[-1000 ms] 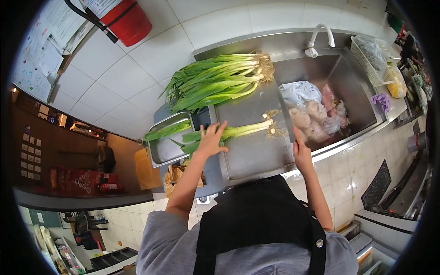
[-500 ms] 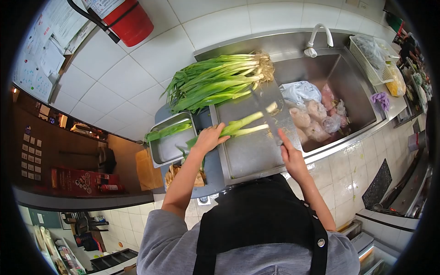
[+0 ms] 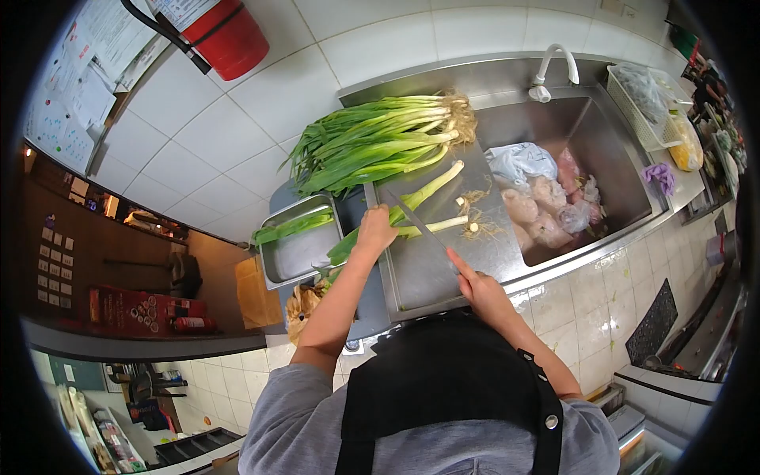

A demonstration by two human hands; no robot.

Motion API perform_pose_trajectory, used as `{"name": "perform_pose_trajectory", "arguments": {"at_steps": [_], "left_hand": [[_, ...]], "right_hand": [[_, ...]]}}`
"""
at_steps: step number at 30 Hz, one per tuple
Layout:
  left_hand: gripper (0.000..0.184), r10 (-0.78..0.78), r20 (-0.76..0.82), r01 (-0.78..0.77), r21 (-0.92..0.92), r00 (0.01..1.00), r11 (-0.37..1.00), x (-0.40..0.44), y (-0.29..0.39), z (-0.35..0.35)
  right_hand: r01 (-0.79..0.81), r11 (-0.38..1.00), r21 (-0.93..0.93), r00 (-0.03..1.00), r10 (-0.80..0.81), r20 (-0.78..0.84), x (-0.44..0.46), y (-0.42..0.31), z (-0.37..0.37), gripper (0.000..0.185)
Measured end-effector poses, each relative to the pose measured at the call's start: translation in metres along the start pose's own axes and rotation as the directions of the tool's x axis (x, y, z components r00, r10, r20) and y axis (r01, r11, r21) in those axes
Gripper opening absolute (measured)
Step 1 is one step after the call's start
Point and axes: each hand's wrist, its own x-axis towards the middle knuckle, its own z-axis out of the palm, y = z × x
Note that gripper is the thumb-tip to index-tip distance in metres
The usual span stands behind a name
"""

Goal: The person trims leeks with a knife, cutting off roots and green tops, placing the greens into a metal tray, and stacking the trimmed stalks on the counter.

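Note:
My left hand (image 3: 375, 230) is closed around a leek (image 3: 432, 187) at the left edge of the steel drainboard (image 3: 443, 277). That leek slants up to the right, its pale end without roots. In my right hand (image 3: 480, 292) is a knife (image 3: 417, 223), its blade lying across the leek stalks near my left hand. Below the held leek, a second pale stalk (image 3: 439, 226) points right. Cut root ends (image 3: 473, 226) lie beside it. A large pile of leeks (image 3: 372, 146) with roots rests at the back of the drainboard.
A steel tray (image 3: 299, 256) with green leaves stands left of the drainboard, above a brown paper bag (image 3: 301, 310). To the right, the sink (image 3: 625, 158) holds several bagged items (image 3: 546, 198) under a white faucet (image 3: 540, 89). A basket (image 3: 640, 111) and purple cloth (image 3: 659, 179) sit beyond.
The knife has swung left from the root ends to the stalks near my left hand. My left hand has closed round a leek, whose pale end has moved up and left, away from its roots.

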Motion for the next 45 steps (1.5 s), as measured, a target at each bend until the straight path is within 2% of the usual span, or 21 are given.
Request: {"name": "perform_pose_trajectory", "arguments": {"at_steps": [2,9,14,15,17,19,20,21,22,24,26,27,29,30,32,36,38,40,42,44,45], "left_hand": [[0.035,-0.078,0.082,0.075,0.048,0.994,0.996,-0.003,0.007,-0.007],[0.028,-0.049,0.043,0.045,0.087,0.998,0.995,-0.01,0.006,0.004],[0.029,0.036,0.016,-0.034,-0.091,0.999,0.995,-0.029,0.031,0.006],[0.029,0.165,-0.071,-0.174,-0.146,0.984,0.974,-0.031,0.042,0.007],[0.031,0.098,-0.039,-0.103,-0.139,0.994,0.985,-0.033,0.061,-0.019],[0.038,0.073,-0.075,-0.078,-0.076,0.995,0.994,-0.038,0.052,-0.07],[0.044,0.117,-0.175,-0.123,-0.018,0.977,0.992,-0.038,0.026,-0.089],[0.046,-0.01,-0.15,0.014,0.027,0.989,1.0,-0.048,0.03,-0.145],[0.041,-0.067,-0.23,0.091,0.095,0.971,0.991,-0.053,0.014,-0.18],[0.04,0.038,-0.39,0.076,0.273,0.92,0.959,-0.068,-0.032,-0.241],[0.041,0.148,-0.386,0.101,0.555,0.911,0.826,-0.082,-0.039,-0.299],[0.04,0.262,-0.323,-0.003,0.624,0.909,0.781,-0.083,-0.045,-0.319],[0.036,0.318,-0.218,-0.086,0.687,0.923,0.721,-0.076,-0.062,-0.325],[0.036,0.319,-0.217,-0.089,0.683,0.923,0.725,-0.066,-0.08,-0.316],[0.033,0.306,-0.014,-0.198,0.736,0.952,0.647,-0.044,-0.141,-0.269],[0.03,0.273,0.134,-0.29,0.67,0.953,0.684,-0.007,-0.257,-0.106],[0.034,0.127,0.278,-0.278,0.616,0.952,0.737,0.004,-0.27,-0.043],[0.041,0.099,0.324,-0.28,0.577,0.941,0.767,0.01,-0.285,0.006],[0.05,0.065,0.368,-0.269,0.535,0.927,0.801,0.018,-0.281,0.022],[0.07,-0.043,0.393,-0.147,0.441,0.919,0.885,0.022,-0.28,0.029],[0.07,-0.039,0.399,-0.151,0.434,0.916,0.888,0.021,-0.28,0.029]], "right_hand": [[0.006,1.0,-0.017,1.0,-0.006,-0.001,-0.001,-0.001,0.001,0.064],[0.056,0.998,0.028,0.998,-0.055,-0.006,0.014,0.002,0.009,0.065],[0.058,0.998,0.001,0.998,-0.058,0.015,0.053,0.007,0.038,0.066],[0.085,0.996,0.016,0.996,-0.085,-0.001,0.06,0.006,0.046,0.065],[0.076,0.996,0.035,0.997,-0.076,0.0,0.065,0.001,0.058,0.064],[0.06,0.997,0.044,0.998,-0.061,0.009,0.068,-0.001,0.057,0.062],[0.012,0.997,0.078,1.0,-0.012,0.006,0.067,-0.002,0.05,0.062],[-0.039,0.993,0.113,0.999,0.039,0.001,0.065,-0.003,0.043,0.063],[-0.033,0.993,0.115,0.999,0.032,0.011,0.064,0.0,0.037,0.063],[-0.114,0.99,0.082,0.993,0.116,-0.02,0.059,0.009,0.025,0.064],[-0.132,0.987,0.087,0.99,0.135,-0.037,0.053,0.018,0.017,0.064],[-0.151,0.985,0.089,0.986,0.157,-0.057,0.048,0.019,0.013,0.064],[-0.176,0.982,0.067,0.98,0.181,-0.083,0.04,0.011,0.007,0.063],[-0.197,0.976,0.092,0.974,0.205,-0.1,0.036,0.008,0.006,0.062],[-0.241,0.963,0.123,0.96,0.255,-0.118,0.032,-0.002,0.005,0.061],[-0.249,0.957,0.15,0.947,0.273,-0.17,0.023,-0.021,0.014,0.061],[-0.189,0.973,0.135,0.94,0.219,-0.261,0.017,-0.027,0.021,0.061],[-0.25,0.961,0.115,0.926,0.272,-0.262,0.01,-0.037,0.019,0.061],[-0.306,0.948,0.087,0.913,0.318,-0.255,0.003,-0.04,0.019,0.061],[-0.253,0.964,0.08,0.896,0.264,-0.358,-0.005,-0.039,0.022,0.061],[-0.261,0.962,0.076,0.894,0.271,-0.357,-0.008,-0.041,0.021,0.061]]}}
